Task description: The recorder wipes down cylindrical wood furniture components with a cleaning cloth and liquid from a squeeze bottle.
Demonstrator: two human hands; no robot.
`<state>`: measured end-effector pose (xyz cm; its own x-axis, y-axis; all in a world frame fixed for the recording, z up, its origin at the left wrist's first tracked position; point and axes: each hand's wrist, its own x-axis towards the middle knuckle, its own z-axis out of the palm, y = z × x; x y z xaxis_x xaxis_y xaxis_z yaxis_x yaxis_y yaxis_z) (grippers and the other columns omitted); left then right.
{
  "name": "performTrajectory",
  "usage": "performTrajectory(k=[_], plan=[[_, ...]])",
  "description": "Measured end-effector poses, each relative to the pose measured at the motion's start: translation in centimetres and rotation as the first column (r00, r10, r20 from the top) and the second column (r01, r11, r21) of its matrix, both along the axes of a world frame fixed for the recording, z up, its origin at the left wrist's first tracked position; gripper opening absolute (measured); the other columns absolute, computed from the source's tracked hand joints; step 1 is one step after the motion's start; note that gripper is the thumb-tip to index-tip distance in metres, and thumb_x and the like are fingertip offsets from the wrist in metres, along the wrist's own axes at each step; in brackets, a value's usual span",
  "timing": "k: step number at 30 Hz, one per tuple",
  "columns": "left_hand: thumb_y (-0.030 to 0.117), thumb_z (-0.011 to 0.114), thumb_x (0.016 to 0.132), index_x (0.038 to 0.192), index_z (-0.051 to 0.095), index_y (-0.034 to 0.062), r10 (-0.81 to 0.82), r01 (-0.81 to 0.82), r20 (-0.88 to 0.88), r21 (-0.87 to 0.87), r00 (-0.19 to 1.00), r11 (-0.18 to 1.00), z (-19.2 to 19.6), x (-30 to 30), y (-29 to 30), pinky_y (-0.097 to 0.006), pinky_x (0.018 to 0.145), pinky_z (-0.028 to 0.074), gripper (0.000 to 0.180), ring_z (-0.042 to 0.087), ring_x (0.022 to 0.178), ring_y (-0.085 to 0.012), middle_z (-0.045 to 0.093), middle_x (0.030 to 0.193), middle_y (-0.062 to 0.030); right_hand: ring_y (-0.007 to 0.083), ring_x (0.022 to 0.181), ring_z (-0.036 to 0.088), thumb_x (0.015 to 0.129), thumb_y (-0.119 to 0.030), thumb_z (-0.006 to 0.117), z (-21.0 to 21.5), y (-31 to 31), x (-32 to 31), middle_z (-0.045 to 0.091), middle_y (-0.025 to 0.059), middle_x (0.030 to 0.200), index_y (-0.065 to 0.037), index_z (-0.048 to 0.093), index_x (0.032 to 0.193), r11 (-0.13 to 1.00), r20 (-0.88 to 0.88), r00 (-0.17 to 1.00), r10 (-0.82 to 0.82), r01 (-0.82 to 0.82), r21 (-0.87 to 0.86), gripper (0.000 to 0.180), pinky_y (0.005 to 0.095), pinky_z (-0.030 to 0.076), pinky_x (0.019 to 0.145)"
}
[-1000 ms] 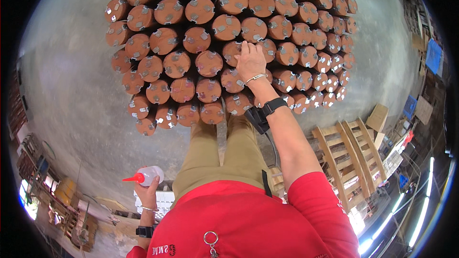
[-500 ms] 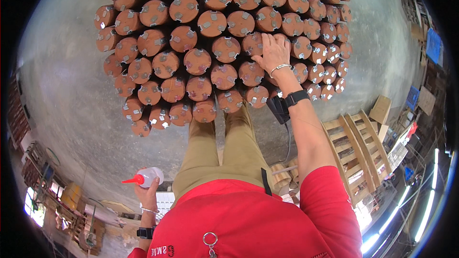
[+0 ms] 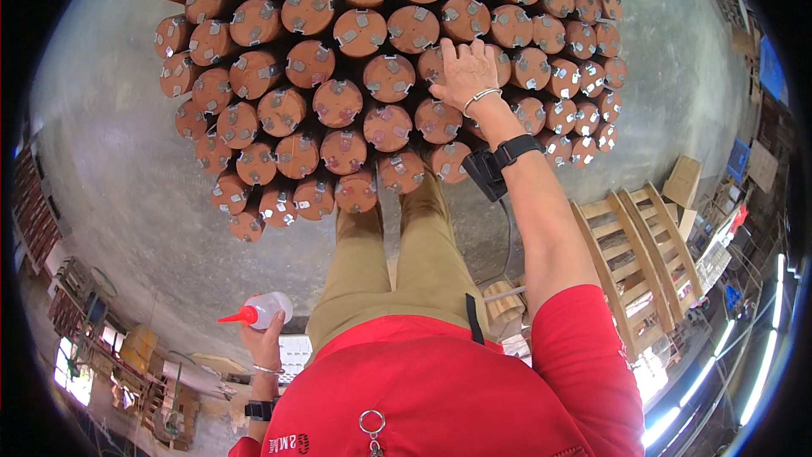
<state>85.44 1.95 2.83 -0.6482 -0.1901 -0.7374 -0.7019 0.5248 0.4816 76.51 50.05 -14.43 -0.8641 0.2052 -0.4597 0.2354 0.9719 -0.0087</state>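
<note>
A: Leftmost?
B: Left hand [image 3: 264, 338], fingers wrapped round a white bottle [image 3: 273, 310] beside the trousers [image 3: 355, 288]; its red nozzle [image 3: 238, 316] points left.
A: Middle?
B: Brown cylinders [image 3: 337, 105], closely packed, metal tabs [image 3: 350, 36] on top.
A: Right of centre?
B: Right hand [image 3: 469, 76] over the cylinders, fingers slightly spread, thumb out. Contact: cannot tell.

1. Bright overall; the tube lights [image 3: 759, 377] at lower right and an opening [image 3: 74, 377] at lower left burn out to white.
2. Glints dot the right-hand cylinders [image 3: 564, 79]; deep shadow fills their gaps.
3. Soft sheen on the grey floor [image 3: 118, 152].
4. Fisheye curvature and black corners; softer detail toward the rim.
</note>
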Motion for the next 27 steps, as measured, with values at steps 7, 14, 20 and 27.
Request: performTrajectory(k=[7, 14, 20, 27], plan=[[0.007, 0.074, 0.071, 0.12, 0.048, 0.0009, 0.006, -0.006, -0.015, 0.003, 1.0, 1.0, 0.1, 0.1, 0.3, -0.032, 0.087, 0.045, 0.056, 0.054, 0.102, -0.02, 0.054, 0.111, -0.0108, 0.0328, 0.105, 0.048, 0.062, -0.04, 0.075, 0.1, -0.6, 0.5, 0.059, 0.0171, 0.101, 0.0, 0.047, 0.12, 1.0, -0.084, 0.996, -0.008, 0.009, 0.012, 0.076, 0.0434, 0.035, 0.093], [0.005, 0.072, 0.073, 0.125, 0.045, -0.0015, 0.001, 0.0, 0.048, -0.006, 0.999, 1.0, -0.1, 0.4, -0.4, -0.034, 0.092, 0.043, 0.059, 0.052, 0.107, -0.021, 0.052, 0.119, -0.0123, 0.0325, 0.101, 0.048, 0.06, -0.04, 0.075, 0.6, -1.7, 0.1, 0.057, 0.0181, 0.098, 0.002, 0.048, 0.114, 0.999, -0.09, 0.996, -0.007, 0.012, 0.046, 0.074, 0.0426, 0.035, 0.09], [0.007, 0.072, 0.074, 0.124, 0.045, -0.0015, 0.016, -0.016, 0.06, -0.003, 0.998, 1.0, -0.1, 0.1, 0.1, -0.034, 0.092, 0.043, 0.058, 0.053, 0.106, -0.0209, 0.052, 0.116, -0.0116, 0.0327, 0.098, 0.048, 0.06, -0.042, 0.075, 0.7, -1.6, 0.1, 0.056, 0.0185, 0.098, 0.003, 0.048, 0.113, 0.994, -0.093, 0.995, -0.042, 0.051, 0.096, 0.075, 0.0431, 0.037, 0.086], [0.006, 0.071, 0.074, 0.124, 0.045, -0.0018, -0.029, 0.03, 0.052, -0.005, 0.998, 1.0, -0.5, 0.2, -0.3, -0.034, 0.092, 0.043, 0.058, 0.053, 0.106, -0.0212, 0.052, 0.116, -0.0118, 0.0319, 0.094, 0.049, 0.059, -0.04, 0.076, 0.7, -1.8, 0.3, 0.056, 0.0175, 0.096, 0.004, 0.047, 0.114, 0.994, -0.123, 0.991, -0.044, 0.056, 0.09, 0.076, 0.0426, 0.038, 0.083]])
